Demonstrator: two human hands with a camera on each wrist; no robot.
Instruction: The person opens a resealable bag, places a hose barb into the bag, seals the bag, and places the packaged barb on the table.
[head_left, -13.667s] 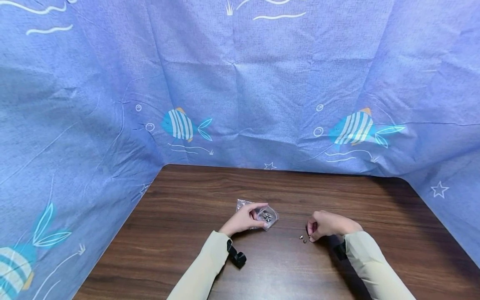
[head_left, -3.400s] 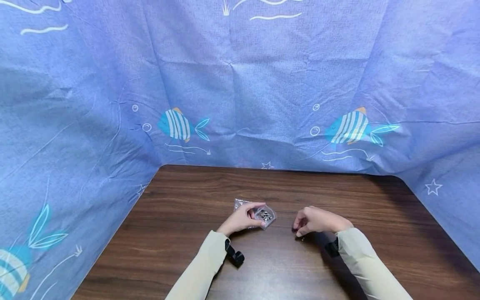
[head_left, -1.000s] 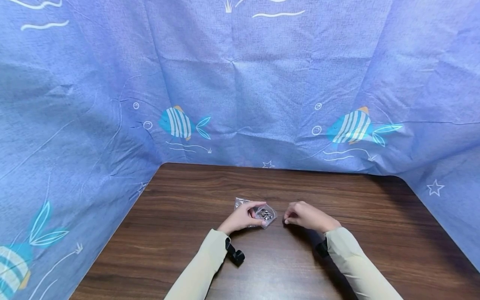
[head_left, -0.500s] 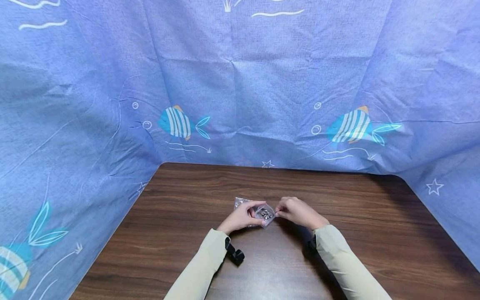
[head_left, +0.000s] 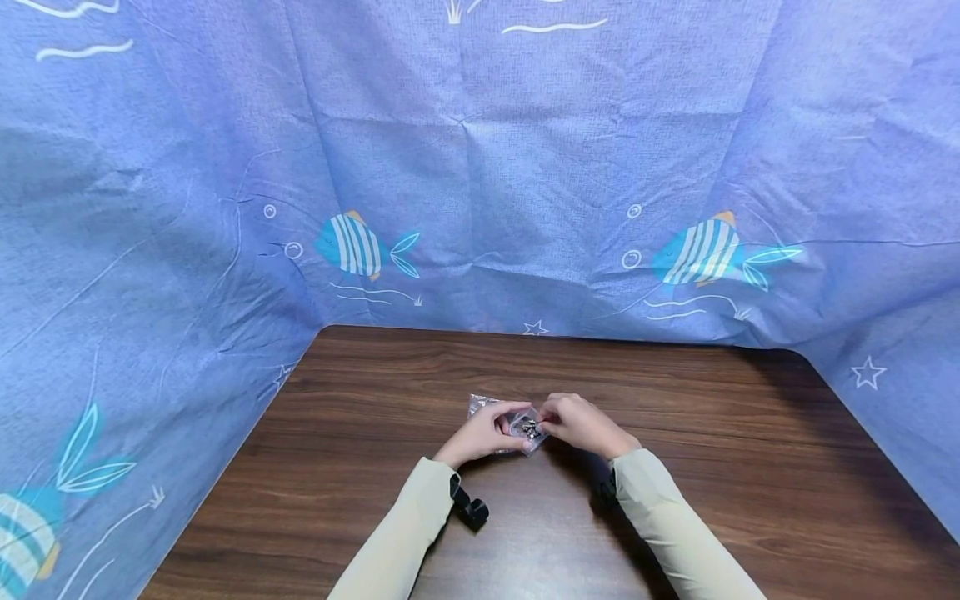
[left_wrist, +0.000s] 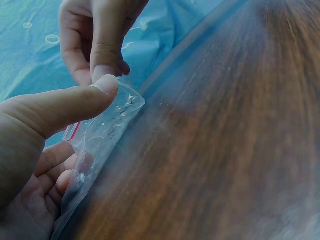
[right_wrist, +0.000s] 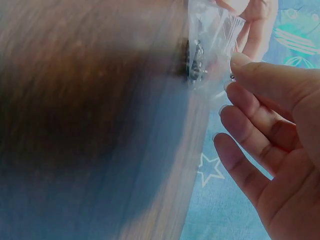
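My left hand [head_left: 474,439] grips a clear plastic zip bag [left_wrist: 112,122], thumb and fingers spread so that its mouth stands apart. Several small shiny metal pieces [head_left: 530,429] lie inside; they look like screws or similar hardware, too small to name surely. At the bag's mouth, my right hand [head_left: 579,423] has thumb and index finger together. Between those fingertips a tiny dark metal piece [right_wrist: 232,77] shows in the right wrist view, mostly hidden. The other fingers of the right hand are loosely bent. In the left wrist view, the right fingertips sit just behind the left thumb.
Both forearms rest over a dark wood-grain table [head_left: 375,375]. A blue cloth [head_left: 540,183] printed with fish hangs behind and beside it. Black straps with small cameras [head_left: 472,512] are on the wrists.
My right hand has moved left from the tabletop to the bag's mouth. Small metal pieces seen earlier on the table by that hand no longer show there. The left hand keeps its grip.
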